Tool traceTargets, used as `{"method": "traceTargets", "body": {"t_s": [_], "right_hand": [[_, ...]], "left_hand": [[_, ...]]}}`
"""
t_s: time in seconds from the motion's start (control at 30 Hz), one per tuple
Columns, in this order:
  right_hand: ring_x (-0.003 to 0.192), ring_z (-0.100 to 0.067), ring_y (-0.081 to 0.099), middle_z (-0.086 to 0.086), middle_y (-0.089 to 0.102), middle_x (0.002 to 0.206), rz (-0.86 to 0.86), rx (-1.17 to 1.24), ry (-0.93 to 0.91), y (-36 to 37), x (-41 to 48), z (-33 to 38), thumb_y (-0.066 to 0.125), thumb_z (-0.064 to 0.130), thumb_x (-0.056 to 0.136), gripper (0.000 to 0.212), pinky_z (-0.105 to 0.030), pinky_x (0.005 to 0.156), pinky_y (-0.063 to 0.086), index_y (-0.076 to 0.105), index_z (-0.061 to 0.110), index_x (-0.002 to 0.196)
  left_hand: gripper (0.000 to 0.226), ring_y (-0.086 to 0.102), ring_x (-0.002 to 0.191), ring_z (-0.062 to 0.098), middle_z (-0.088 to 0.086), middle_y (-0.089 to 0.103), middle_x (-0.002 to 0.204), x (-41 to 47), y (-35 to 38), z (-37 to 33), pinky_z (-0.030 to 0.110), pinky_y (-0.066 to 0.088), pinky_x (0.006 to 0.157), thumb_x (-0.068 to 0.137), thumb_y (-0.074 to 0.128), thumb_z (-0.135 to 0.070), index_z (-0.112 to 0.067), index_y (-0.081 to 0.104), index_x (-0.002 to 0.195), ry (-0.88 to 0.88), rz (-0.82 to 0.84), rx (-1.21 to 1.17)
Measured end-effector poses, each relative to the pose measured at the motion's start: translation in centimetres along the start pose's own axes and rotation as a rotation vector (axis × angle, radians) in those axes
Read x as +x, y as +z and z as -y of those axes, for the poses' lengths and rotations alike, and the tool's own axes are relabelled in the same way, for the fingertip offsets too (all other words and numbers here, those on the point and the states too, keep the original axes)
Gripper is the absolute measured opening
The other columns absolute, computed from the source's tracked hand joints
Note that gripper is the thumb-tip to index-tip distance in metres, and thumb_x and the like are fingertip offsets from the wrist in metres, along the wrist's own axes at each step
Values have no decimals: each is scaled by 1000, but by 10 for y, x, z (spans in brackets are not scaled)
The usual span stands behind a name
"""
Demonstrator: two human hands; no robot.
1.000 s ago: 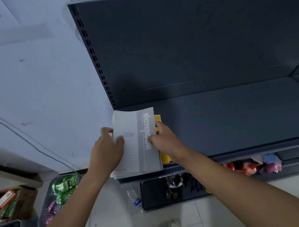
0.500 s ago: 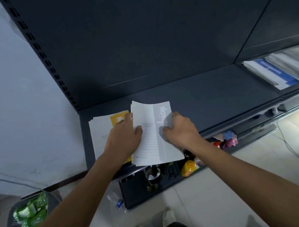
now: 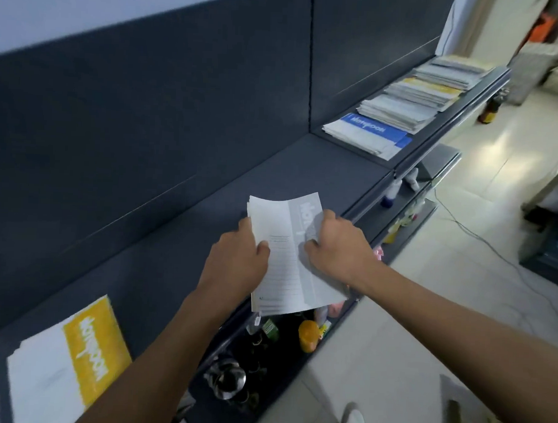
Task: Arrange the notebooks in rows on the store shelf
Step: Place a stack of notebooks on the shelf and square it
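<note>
Gripping grey notebook stack [image 3: 287, 253] by side edges, left hand [image 3: 237, 262] and right hand [image 3: 337, 247] curled round, likely keeping it squared. Held well right of yellow notebook [image 3: 96, 347], presumably spacing next row.

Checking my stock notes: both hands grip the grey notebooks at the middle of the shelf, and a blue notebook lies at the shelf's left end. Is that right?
One slip: the head view shows a yellow notebook at the left end of the shelf, not a blue one. The left hand and right hand do grip the grey notebooks mid-shelf.
</note>
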State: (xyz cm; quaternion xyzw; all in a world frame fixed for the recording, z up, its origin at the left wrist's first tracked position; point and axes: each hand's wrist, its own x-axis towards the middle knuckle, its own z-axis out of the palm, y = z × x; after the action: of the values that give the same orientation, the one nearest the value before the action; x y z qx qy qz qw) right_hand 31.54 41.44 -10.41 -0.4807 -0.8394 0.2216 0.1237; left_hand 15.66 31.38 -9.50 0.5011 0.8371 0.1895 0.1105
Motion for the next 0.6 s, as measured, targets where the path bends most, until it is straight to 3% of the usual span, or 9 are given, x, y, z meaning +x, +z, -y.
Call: {"method": "traceTargets", "body": {"t_s": [0.17,0.27,0.4,0.5,0.6], "right_hand": [[85,-38,56,-15,59,105,-89,-35,-10,-50,40,-83,54,24,89,20,-38,66,38,41,11,98],[84,-38,58,-15,58,101,-124,-52,7,-81,58,-129,54,24,91,20,-41,67,46,44,9,101],[81,-32,58,-10,57,93,-125,-19,52,-119,80,-180,52,25,90,19,-42,68,52,46,10,101],[77,-28,56,-6,56,91,-150,-23,70,-143,102,-215,52,30,88,23,-35,59,42,46,12,102],[75,-26,49,-3,51,87,-178,-10,114,-160,126,-247,54,31,87,23,-35,60,37,46,13,100]], "left_hand": [[20,59,80,18,-3,62,93,53,38,-88,38,52,69,97,46,-36,-24,49,112,65,24,5],[14,58,74,12,-8,60,84,82,59,-137,33,48,61,95,47,-34,-29,50,107,100,14,-29],[28,61,84,15,-6,65,99,116,77,-197,33,50,67,95,48,-37,-31,52,122,128,57,-60],[32,61,91,15,-6,66,108,147,87,-235,32,50,72,95,49,-38,-31,51,127,170,70,-82],[38,60,95,17,-4,65,112,179,98,-270,33,51,75,96,49,-39,-30,49,132,202,82,-76]]}}
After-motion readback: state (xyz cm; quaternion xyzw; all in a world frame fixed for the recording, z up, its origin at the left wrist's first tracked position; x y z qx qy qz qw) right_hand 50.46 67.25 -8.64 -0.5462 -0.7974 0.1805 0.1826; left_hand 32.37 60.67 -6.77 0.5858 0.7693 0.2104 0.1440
